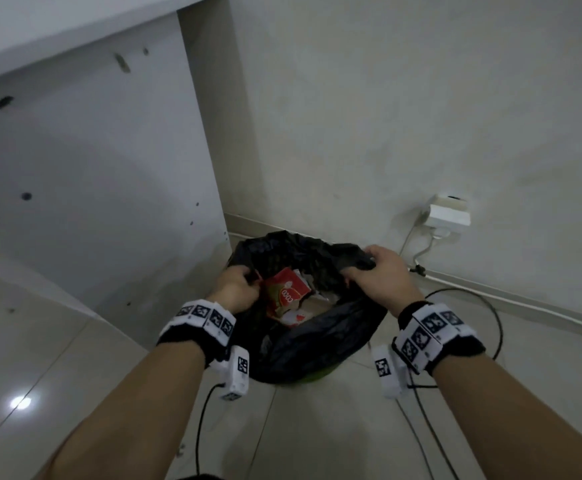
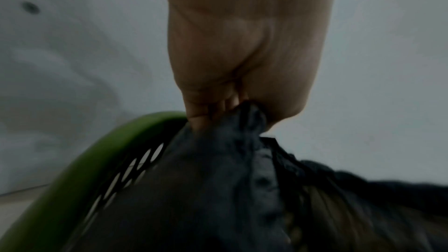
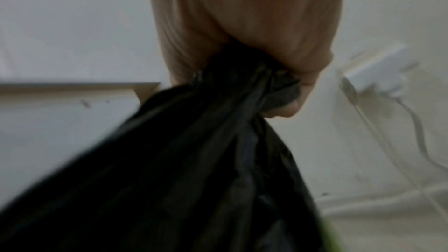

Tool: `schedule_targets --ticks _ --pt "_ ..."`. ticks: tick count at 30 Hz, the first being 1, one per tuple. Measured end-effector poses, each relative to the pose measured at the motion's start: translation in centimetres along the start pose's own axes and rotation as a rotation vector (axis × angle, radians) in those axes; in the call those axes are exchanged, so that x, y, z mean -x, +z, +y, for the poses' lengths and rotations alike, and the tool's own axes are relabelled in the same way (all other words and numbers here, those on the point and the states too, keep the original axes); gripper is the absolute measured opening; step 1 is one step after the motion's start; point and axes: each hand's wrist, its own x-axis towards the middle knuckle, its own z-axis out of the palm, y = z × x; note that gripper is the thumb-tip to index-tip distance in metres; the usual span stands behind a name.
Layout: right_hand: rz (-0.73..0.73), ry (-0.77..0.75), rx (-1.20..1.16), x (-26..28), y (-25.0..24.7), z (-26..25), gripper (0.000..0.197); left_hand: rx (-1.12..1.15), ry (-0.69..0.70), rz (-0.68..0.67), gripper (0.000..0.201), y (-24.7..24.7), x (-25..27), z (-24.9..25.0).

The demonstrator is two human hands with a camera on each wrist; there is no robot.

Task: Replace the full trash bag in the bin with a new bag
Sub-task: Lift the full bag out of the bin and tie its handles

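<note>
A black trash bag (image 1: 317, 337) sits in a green perforated bin (image 2: 80, 162) on the floor near the wall. Its mouth gapes, showing a red wrapper (image 1: 284, 289) and paper scraps. My left hand (image 1: 237, 282) grips a gathered bunch of the bag's left edge (image 2: 230, 141). My right hand (image 1: 376, 268) clutches a twisted bunch of the right edge (image 3: 242, 102), pulled taut. Only a green sliver of the bin (image 1: 320, 375) shows under the bag in the head view.
A white cabinet side panel (image 1: 92, 188) stands close on the left. A wall socket with a plug (image 1: 447, 214) and cables (image 1: 490, 317) lie right of the bin. Tiled floor (image 1: 57, 368) spreads in front.
</note>
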Motion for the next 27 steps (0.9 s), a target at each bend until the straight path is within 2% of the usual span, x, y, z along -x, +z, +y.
schedule_targets --ticks 1,2,4,6,8,9,11,13,15,16,17,20,22,25,27 --pt "-0.017 -0.031 0.132 -0.1 -1.0 -0.2 0.01 0.061 0.035 0.048 0.023 -0.9 0.0 0.3" --pt "0.018 -0.073 0.194 -0.4 -2.0 -0.3 0.006 0.168 0.055 0.115 0.016 -2.6 -0.1 0.5" --pt "0.156 -0.128 0.129 -1.2 -4.0 -0.2 0.01 0.489 0.046 0.293 0.021 -7.9 0.5 1.4" --pt "0.278 -0.071 -0.058 -2.0 -5.2 -0.1 0.021 0.671 0.055 0.409 0.027 -13.1 1.7 2.4" --pt "0.231 0.034 -0.169 -2.3 -5.6 -0.2 0.031 0.918 -0.01 0.479 0.033 -16.6 3.0 3.2" --pt "0.184 0.057 -0.163 -2.2 -5.7 -0.4 0.034 0.983 -0.034 0.45 0.035 -17.5 3.5 3.7" --pt "0.139 0.019 -0.055 -1.8 -6.2 -1.2 0.031 0.932 -0.029 0.334 0.035 -18.1 4.5 4.9" --pt "0.075 -0.048 0.127 -1.2 -7.0 -2.3 0.033 0.665 0.06 0.249 0.037 -18.5 5.4 6.1" --pt "-0.065 -0.098 0.402 -1.0 -7.8 -2.9 0.059 0.474 0.211 0.287 0.036 -19.1 6.2 7.7" --pt "-0.115 -0.124 0.538 -1.2 -8.1 -3.0 0.067 0.498 0.283 0.317 0.037 -19.7 6.5 8.7" --pt "-0.126 -0.149 0.645 -1.6 -8.6 -3.1 0.062 0.544 0.351 0.355 0.038 -20.2 7.0 10.1" --pt "0.039 -0.187 0.772 -2.3 -11.0 -4.5 0.025 0.545 0.5 0.493 0.033 -20.6 7.8 13.7" --pt "0.18 -0.207 0.71 -2.2 -12.7 -5.9 0.01 0.438 0.512 0.471 0.025 -19.4 7.6 14.4" --pt "0.345 -0.313 0.533 -1.1 -15.0 -8.3 0.014 0.268 0.456 0.311 0.048 -17.0 6.9 13.2" --pt "0.409 -0.363 0.455 0.0 -16.0 -9.8 0.014 0.076 0.425 0.277 0.052 -16.1 6.4 12.1"
